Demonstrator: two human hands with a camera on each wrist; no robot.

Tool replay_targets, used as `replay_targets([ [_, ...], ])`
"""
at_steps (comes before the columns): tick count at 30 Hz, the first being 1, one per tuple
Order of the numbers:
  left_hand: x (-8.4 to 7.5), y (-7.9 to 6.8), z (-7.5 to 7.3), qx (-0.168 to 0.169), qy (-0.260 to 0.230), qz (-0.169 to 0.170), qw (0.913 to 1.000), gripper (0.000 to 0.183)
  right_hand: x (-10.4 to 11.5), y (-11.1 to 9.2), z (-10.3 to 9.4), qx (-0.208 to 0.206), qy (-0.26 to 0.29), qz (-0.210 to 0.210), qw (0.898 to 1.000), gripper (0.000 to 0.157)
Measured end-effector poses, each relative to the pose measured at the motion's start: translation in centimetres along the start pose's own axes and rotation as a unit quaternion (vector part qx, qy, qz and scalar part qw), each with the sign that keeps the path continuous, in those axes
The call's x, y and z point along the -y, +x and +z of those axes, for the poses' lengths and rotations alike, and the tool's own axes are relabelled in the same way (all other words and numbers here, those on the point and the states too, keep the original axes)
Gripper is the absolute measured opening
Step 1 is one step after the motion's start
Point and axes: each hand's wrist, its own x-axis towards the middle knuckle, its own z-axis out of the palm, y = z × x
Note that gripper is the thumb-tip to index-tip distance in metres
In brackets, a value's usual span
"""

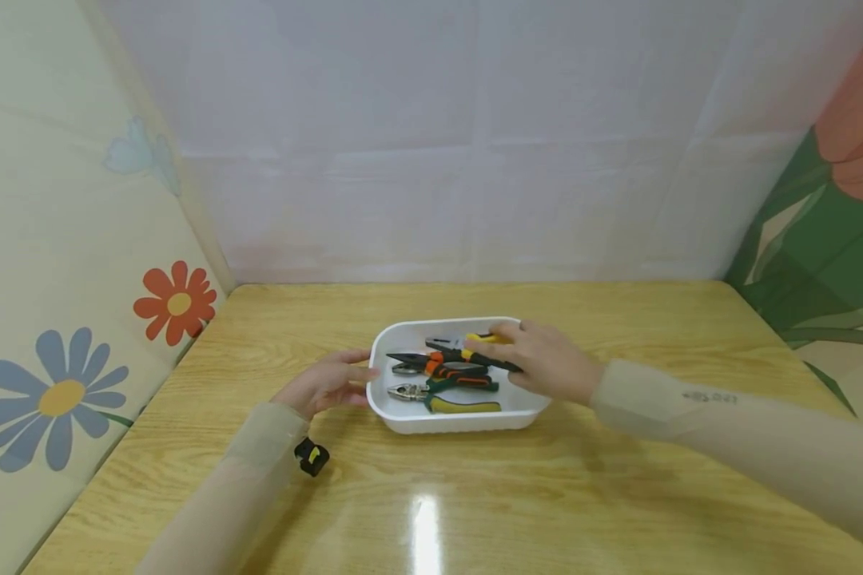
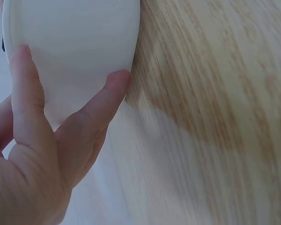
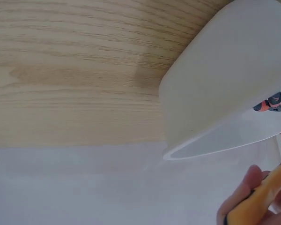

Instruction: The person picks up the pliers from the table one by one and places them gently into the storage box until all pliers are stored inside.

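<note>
A white plastic tray holds several pliers. My right hand reaches over its right end and grips yellow-and-black pliers, whose metal jaws point left. The yellow handle shows between the fingers in the right wrist view. At the tray's left end, my left hand touches the wall with spread, fairly straight fingers. Inside the tray lie orange-and-black long-nose pliers, partly over another pair. Green-and-yellow combination pliers lie nearest the front wall.
The tray stands on a wood-grain table. A small black-and-yellow object shows beside my left wrist. White cloth hangs behind the table, and flower-patterned cloth hangs at the left.
</note>
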Motion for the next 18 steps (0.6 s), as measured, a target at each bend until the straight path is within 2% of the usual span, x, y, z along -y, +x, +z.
replay_targets([
  [8,-0.1,-0.1,0.1,0.0,0.0,-0.001,1.0,0.061,-1.0,0.5,0.8,-0.023,-0.006,-0.076,0.997,0.066],
  [13,-0.1,0.0,0.0,0.001,-0.001,-0.002,1.0,0.061,-1.2,1.0,0.9,-0.013,-0.01,-0.105,0.994,0.067],
  [18,0.0,0.0,-0.1,0.0,0.001,-0.003,1.0,0.061,-1.4,1.5,1.1,0.003,-0.037,-0.138,0.99,0.067],
])
